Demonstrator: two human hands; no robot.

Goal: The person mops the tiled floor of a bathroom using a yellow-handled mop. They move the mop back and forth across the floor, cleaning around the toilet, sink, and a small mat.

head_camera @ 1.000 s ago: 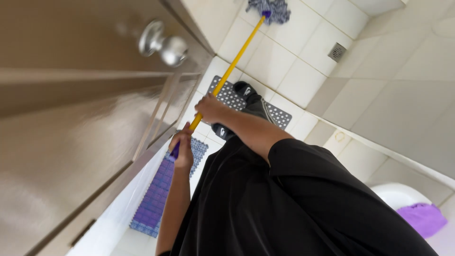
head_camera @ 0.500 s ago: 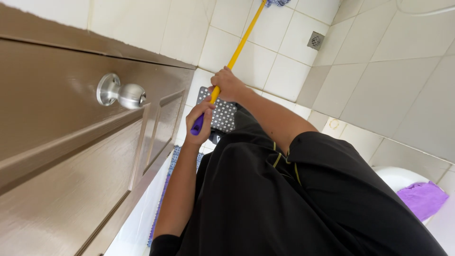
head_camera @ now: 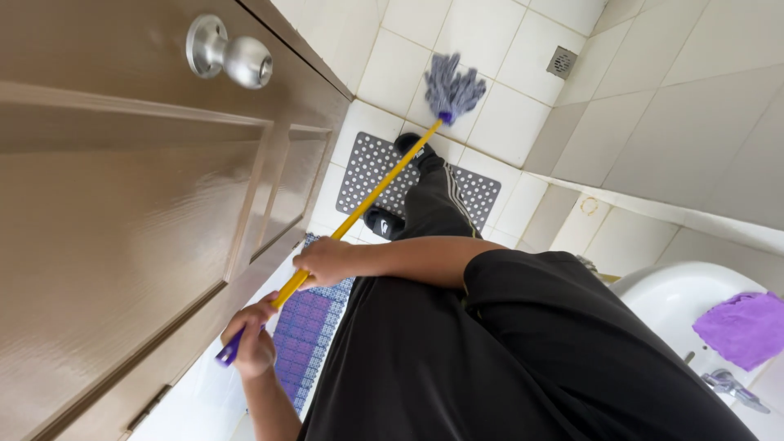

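Your mop (head_camera: 384, 175) runs as a long diagonal from the lower left of the frame up to the upper middle. Its shaft is a thin yellow pole, ending at the low end in a purple cap that pokes out near the bottom left. At the top end a small purple collar joins the pole to a grey string head, whose strands fan out upward and lie spread on the white tiled floor, just beyond the dotted grey mat.
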